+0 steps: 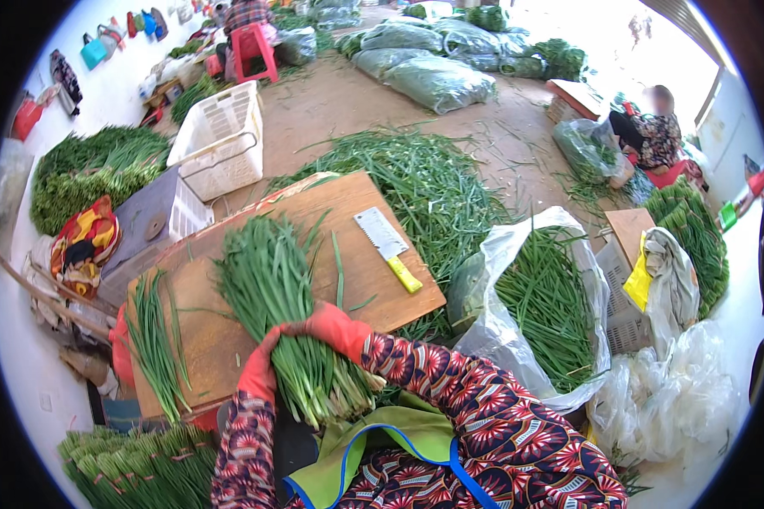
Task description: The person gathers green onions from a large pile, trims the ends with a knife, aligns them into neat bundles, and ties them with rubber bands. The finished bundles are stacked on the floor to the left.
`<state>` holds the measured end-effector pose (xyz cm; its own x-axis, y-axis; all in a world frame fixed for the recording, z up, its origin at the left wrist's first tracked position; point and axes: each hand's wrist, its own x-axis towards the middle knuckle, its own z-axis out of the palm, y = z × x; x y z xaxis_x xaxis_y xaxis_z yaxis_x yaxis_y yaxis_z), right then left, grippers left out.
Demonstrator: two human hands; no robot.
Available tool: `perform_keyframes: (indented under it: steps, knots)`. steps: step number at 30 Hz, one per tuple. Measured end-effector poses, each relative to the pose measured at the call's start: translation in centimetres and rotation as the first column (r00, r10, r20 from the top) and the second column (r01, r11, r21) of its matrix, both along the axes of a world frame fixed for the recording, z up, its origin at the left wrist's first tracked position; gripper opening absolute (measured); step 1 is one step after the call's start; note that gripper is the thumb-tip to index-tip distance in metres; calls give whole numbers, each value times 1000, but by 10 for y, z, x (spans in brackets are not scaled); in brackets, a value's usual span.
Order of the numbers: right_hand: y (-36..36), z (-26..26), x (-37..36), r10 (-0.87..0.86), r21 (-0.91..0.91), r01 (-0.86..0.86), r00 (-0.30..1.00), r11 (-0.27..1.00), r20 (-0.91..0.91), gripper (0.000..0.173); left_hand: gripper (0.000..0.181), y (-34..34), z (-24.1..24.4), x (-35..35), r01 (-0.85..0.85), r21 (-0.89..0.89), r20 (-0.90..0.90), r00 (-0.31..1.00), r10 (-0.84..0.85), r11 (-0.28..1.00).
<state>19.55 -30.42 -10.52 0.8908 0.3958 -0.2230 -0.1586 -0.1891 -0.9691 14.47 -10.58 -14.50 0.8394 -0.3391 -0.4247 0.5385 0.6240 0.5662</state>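
Note:
Both my gloved hands clasp a thick bunch of garlic chives (270,273) around its lower part. My left hand (261,366) is at its near left side and my right hand (331,327) at its right; the fingers meet over the stems. The leafy end lies over a wooden board (210,362), and the pale stem ends point down towards my apron. A cleaver (382,232) with a yellow handle lies flat on the board, right of the bunch. A few loose chives (156,343) lie at the board's left edge.
Loose leaves (420,191) are heaped behind the board. An open plastic bag of chives (547,305) stands at the right, tied bundles (140,471) at the lower left, a white crate (223,149) behind. Two people sit farther off, one on a red stool (253,51).

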Motion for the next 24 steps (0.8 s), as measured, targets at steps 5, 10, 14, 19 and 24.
perform_keyframes:
  steps: [5,10,14,19,24]
  knots:
    - [-1,-21,-32,61,-454,159,899,877,433,89,46,-21,-7,-45,-119,42,117,987,114,992]
    - [1,-47,-53,-131,-251,281,865,926,485,88,47,-36,-12,-65,-78,-42,67,995,81,996]
    - [-17,12,-69,-113,125,137,976,983,-187,83,57,-47,-7,-79,-77,-155,15,997,80,985]
    - [-15,-10,-69,197,508,33,899,861,-391,84,66,-46,-9,-92,-25,-159,33,999,30,987]
    - [-24,33,-59,188,477,-93,970,874,-154,90,69,-53,45,-86,-63,-107,53,996,69,992]
